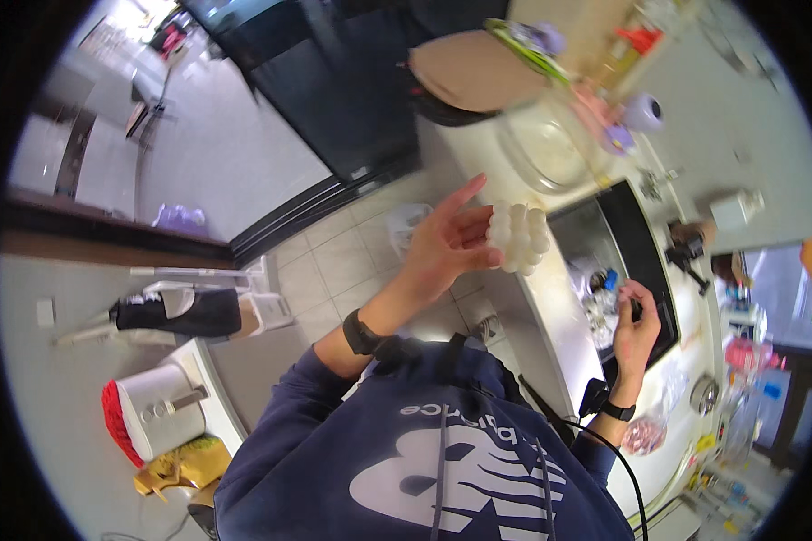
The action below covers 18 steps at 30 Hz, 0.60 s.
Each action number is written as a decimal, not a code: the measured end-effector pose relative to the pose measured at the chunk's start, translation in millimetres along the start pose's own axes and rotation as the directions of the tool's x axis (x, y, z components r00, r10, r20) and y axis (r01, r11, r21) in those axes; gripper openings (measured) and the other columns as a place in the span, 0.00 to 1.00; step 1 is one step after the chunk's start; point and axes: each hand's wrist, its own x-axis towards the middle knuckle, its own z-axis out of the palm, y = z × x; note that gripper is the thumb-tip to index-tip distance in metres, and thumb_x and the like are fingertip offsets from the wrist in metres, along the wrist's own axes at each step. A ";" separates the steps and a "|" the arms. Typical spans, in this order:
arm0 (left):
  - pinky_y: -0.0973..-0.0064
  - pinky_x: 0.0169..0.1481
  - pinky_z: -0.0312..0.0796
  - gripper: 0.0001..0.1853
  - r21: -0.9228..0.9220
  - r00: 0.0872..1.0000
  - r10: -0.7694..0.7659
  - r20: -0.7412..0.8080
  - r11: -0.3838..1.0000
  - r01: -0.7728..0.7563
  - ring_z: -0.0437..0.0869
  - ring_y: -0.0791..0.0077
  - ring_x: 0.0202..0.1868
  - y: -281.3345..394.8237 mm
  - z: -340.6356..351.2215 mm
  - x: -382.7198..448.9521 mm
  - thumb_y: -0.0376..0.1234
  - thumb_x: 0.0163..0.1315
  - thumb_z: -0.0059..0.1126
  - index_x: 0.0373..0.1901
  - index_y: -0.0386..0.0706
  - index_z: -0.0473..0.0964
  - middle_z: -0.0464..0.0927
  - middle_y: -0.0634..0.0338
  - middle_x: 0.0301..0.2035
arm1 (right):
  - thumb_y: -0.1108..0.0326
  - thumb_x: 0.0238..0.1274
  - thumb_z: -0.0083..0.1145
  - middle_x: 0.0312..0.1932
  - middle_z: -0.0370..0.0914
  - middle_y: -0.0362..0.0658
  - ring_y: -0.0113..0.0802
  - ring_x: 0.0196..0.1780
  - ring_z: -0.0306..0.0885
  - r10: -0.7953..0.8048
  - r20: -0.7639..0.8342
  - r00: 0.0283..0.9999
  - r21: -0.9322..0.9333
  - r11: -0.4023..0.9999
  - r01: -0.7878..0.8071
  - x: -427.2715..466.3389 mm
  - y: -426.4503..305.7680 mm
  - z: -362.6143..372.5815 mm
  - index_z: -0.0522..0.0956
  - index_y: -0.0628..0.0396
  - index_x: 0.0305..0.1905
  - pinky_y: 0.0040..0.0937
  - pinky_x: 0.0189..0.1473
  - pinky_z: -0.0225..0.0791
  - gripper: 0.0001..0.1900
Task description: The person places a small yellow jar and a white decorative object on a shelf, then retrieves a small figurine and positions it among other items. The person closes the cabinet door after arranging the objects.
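My left hand point(443, 247) grips a white cube of joined round balls point(518, 237), shaped like a bubble candle, and lifts it above the counter's edge. Its thumb and fingers press on the near side, and the index finger points away. My right hand point(636, 331) hovers over the near end of the black-rimmed sink point(639, 237), fingers bent and apart, with nothing visible in it. Below that hand, glassy items and a small blue piece point(607, 278) lie in the sink, blurred. Each wrist wears a black band.
A clear oval glass dish point(548, 152) stands on the white counter point(457, 145) beyond the sink. Farther off is a round brown board or lid point(480, 71). A bag of pinkish food point(645, 435) lies to the right. On the left are a white appliance with a red cover point(162, 410) and a dark glass door point(338, 88).
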 end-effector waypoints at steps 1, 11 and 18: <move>0.60 0.74 0.74 0.59 0.011 0.999 0.047 -0.022 0.999 -0.047 0.80 0.60 0.68 16.6 -24.9 -14.8 0.22 0.57 0.80 0.86 0.42 0.48 0.76 0.43 0.69 | 0.69 0.74 0.63 0.50 0.89 0.44 0.35 0.59 0.81 0.068 0.113 0.991 0.108 0.991 -0.080 0.4 -36.0 26.2 0.85 0.58 0.57 0.37 0.70 0.66 0.12; 0.59 0.74 0.74 0.64 -0.046 0.946 0.257 -0.197 0.962 -0.270 0.82 0.59 0.67 168.8 -284.9 -153.3 0.23 0.56 0.81 0.88 0.48 0.43 0.77 0.39 0.66 | 0.66 0.54 0.77 0.68 0.79 0.51 0.43 0.72 0.76 -0.519 0.627 0.581 0.534 0.829 0.164 -29.4 -366.1 334.8 0.62 0.56 0.81 0.45 0.80 0.56 0.49; 0.58 0.73 0.76 0.65 -0.005 0.846 0.339 -0.412 0.927 -0.375 0.82 0.57 0.67 257.4 -449.4 -173.4 0.25 0.57 0.82 0.88 0.49 0.40 0.77 0.38 0.66 | 0.65 0.47 0.78 0.60 0.84 0.48 0.40 0.66 0.80 -0.632 0.699 0.336 0.603 0.773 0.199 -19.0 -510.2 549.4 0.57 0.55 0.84 0.45 0.77 0.61 0.57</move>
